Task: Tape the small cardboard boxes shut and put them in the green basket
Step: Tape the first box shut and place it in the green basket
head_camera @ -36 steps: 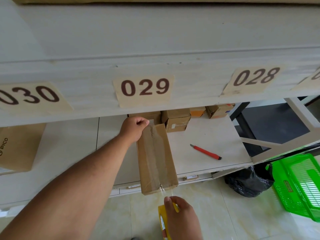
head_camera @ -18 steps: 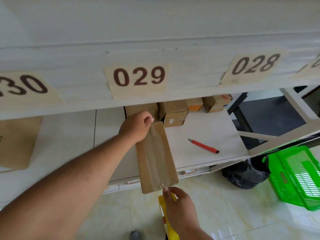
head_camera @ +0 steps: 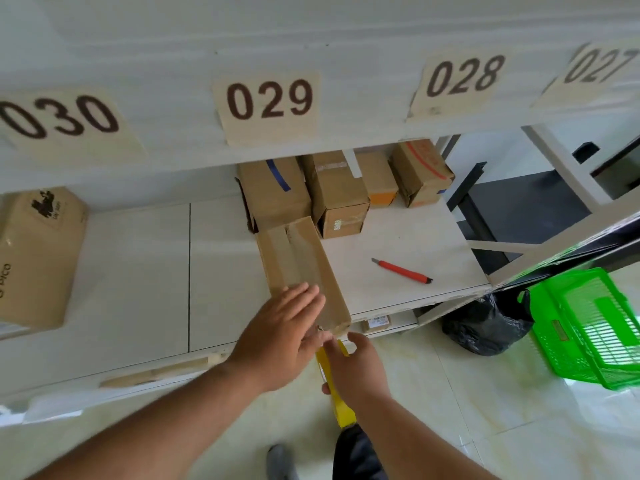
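A long box (head_camera: 299,271) is laid on the shelf (head_camera: 408,244), its near end jutting over the front edge. Its near end is pressed by the left hand (head_camera: 280,336), fingers straight and flat. A yellow tape roll (head_camera: 337,389) is gripped by the right hand (head_camera: 356,370), just below the box end. The basket (head_camera: 588,327) sits on the floor, right of the shelf.

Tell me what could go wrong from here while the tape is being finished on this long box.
The long box overhangs the shelf edge; the left hand pressing its near end could tip it off. The right hand holds the yellow tape roll low, so the strip may peel or wrinkle. The red cutter lies out of immediate reach.
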Motion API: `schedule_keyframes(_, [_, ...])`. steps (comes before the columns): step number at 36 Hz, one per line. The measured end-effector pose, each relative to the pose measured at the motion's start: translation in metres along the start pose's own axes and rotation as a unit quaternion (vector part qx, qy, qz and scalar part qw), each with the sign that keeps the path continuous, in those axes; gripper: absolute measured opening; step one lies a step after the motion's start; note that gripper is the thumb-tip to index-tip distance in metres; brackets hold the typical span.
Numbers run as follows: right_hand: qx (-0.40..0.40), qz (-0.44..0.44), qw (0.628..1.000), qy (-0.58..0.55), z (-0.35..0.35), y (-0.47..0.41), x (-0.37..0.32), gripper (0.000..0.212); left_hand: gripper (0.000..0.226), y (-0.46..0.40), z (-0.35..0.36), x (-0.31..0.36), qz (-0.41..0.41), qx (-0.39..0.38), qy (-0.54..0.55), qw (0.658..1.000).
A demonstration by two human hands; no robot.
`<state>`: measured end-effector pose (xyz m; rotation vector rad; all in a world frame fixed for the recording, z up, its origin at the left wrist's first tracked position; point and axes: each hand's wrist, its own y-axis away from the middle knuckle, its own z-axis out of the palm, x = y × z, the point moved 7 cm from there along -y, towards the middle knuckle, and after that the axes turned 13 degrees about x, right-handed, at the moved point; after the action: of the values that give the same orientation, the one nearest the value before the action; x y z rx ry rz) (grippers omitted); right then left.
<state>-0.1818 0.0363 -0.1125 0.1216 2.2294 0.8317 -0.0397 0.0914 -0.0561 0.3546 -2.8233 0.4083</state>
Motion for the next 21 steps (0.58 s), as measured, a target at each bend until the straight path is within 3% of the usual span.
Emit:
schedule_keyframes(6, [0.005, -0.023, 1.0, -0.001, -0.001, -0.005, 0.001, 0.057, 0.062, 0.01, 0.023, -0.014, 0.11, -0.028, -0.103, 0.988])
schedule_keyframes(10, [-0.017, -0.025, 0.999, -0.028, 0.001, -0.006, 0.0, 0.054, 0.062, 0.002, 0.023, -0.022, 0.123, -0.046, -0.113, 0.985])
schedule_keyframes(14, [-0.019, -0.048, 0.999, 0.014, -0.004, -0.004, -0.006, 0.047, 0.064, -0.002, 0.013, -0.023, 0.108, -0.042, -0.103, 0.988])
schedule_keyframes(16, [-0.028, -0.046, 0.998, 0.016, -0.005, -0.003, -0.01, 0.045, 0.07, 0.006, 0.0, -0.019, 0.027, -0.03, -0.031, 0.999])
schedule_keyframes(18, [-0.035, -0.04, 0.999, 0.01, -0.005, -0.003, -0.011, 0.044, 0.061, 0.026, -0.02, -0.019, -0.142, 0.063, 0.068, 0.986])
schedule_keyframes(20, [-0.043, -0.027, 0.999, -0.004, -0.005, -0.003, -0.011, 0.039, 0.031, 0.057, -0.029, -0.018, -0.324, 0.136, 0.143, 0.925])
schedule_keyframes(21, [-0.047, -0.02, 0.999, -0.009, -0.005, -0.004, -0.01, 0.037, 0.021, 0.07, -0.02, -0.014, -0.398, 0.124, 0.19, 0.889])
